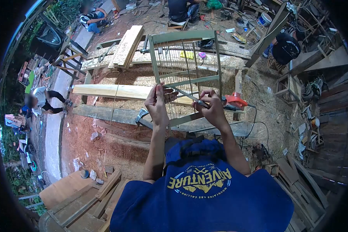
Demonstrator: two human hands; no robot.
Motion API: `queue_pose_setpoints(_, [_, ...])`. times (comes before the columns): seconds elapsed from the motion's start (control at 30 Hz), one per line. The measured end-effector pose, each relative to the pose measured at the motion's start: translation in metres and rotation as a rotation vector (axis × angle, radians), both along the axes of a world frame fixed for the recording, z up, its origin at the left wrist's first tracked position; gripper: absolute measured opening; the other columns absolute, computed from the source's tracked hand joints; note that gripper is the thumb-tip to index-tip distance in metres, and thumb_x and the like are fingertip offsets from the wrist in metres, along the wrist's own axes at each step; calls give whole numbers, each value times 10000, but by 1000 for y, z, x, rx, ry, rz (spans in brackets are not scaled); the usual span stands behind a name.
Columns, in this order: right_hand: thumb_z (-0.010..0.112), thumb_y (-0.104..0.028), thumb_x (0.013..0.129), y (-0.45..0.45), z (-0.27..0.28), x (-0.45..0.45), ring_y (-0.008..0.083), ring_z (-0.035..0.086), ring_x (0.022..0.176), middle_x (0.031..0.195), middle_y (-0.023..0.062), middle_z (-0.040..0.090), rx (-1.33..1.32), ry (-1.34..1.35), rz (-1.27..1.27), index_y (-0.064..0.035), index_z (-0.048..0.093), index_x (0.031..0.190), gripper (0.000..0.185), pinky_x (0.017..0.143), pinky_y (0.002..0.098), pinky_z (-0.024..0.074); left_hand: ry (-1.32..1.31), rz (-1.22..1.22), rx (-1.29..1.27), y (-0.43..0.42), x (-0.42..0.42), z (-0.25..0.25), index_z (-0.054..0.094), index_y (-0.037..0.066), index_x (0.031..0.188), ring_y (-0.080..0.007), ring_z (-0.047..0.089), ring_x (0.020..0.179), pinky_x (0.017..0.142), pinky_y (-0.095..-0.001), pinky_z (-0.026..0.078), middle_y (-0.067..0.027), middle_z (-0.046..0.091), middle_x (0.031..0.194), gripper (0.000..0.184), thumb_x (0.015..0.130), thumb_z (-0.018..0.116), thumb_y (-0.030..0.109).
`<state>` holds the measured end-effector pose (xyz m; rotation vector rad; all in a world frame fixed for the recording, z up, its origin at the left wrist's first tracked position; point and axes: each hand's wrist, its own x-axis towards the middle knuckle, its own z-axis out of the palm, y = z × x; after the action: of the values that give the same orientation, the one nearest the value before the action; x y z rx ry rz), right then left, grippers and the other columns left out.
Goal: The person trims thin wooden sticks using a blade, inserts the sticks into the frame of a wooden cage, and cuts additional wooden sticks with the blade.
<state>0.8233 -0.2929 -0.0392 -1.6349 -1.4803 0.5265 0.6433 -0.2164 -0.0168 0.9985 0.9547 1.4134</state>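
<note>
A greenish wooden frame [185, 37] with thin vertical rods stands over the workbench in front of me. My left hand [157, 101] is at its left side, thumb and finger pinched at the frame's edge, the other fingers spread behind the rods. My right hand [212, 110] is closed around a slim tool [187, 95], whose long blade or shaft slants up and left toward my left hand. What kind of tool it is cannot be made out. The tool's tip ends near the frame's left upright, close to my left fingertips.
Planks [127, 46] and a pale board [100, 91] lie on the sawdust-covered bench. A hammer [142, 115] rests left of my left forearm. A red power tool [236, 101] with a cord sits at right. Several people work farther off; a wooden post [268, 34] leans right.
</note>
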Motion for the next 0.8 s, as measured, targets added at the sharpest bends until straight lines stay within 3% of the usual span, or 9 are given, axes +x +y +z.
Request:
queue_pose_setpoints(0.27, [837, -257, 778, -1, -11, 1, 254, 582, 1029, 1037, 76, 587, 14, 69, 13, -46, 769, 869, 240, 856, 388, 499, -10, -4, 3, -1, 0, -6, 643, -57, 1157, -175, 706, 712, 632, -316, 621, -110, 693, 884, 361, 1060, 513, 266])
queue_pose_setpoints(0.37, [839, -262, 784, -4, -10, 0, 262, 591, 1006, 1049, 77, 572, -6, 215, 16, -35, 766, 873, 254, 859, 390, 504, -10, 1, -2, -1, 0, -6, 641, -62, 1156, -179, 706, 718, 627, -317, 620, -111, 691, 892, 359, 1061, 513, 259])
queue_pose_setpoints(0.47, [821, -264, 824, -5, -12, 2, 206, 608, 1027, 1070, 54, 557, -34, 291, -2, -7, 749, 901, 278, 819, 330, 526, 7, -12, 10, -1, -2, -12, 638, -68, 1161, -179, 703, 725, 633, -321, 622, -115, 688, 912, 361, 1060, 514, 255])
queue_pose_setpoints(0.57, [789, -250, 872, -8, 13, 7, 150, 595, 1098, 1090, 48, 537, 108, 439, -46, 21, 725, 932, 285, 775, 260, 537, 36, -12, -5, -6, -5, -8, 635, -72, 1172, -172, 698, 724, 638, -323, 621, -116, 686, 911, 363, 1059, 516, 252])
queue_pose_setpoints(0.6, [752, -205, 908, -7, 30, 7, 123, 618, 1063, 1196, 81, 521, 155, 573, -116, 48, 703, 940, 260, 745, 218, 537, 45, -9, -19, -9, -5, -7, 634, -73, 1176, -169, 696, 722, 639, -323, 620, -116, 685, 907, 364, 1058, 517, 251])
queue_pose_setpoints(0.63, [743, -208, 913, -8, 35, 15, 121, 639, 995, 1177, 78, 548, 119, 663, -171, 47, 704, 933, 258, 740, 217, 536, 95, 12, 15, -10, -8, -12, 631, -72, 1188, -166, 697, 706, 631, -319, 617, -102, 686, 876, 363, 1058, 517, 247])
queue_pose_setpoints(0.8, [743, -235, 912, 22, 27, 57, 35, 576, 709, 862, -35, 611, 289, 578, -332, -7, 720, 907, 229, 629, 197, 464, 84, -64, 36, -16, -20, -37, 626, -66, 1193, -190, 710, 691, 635, -317, 619, -107, 689, 802, 353, 1064, 498, 236])
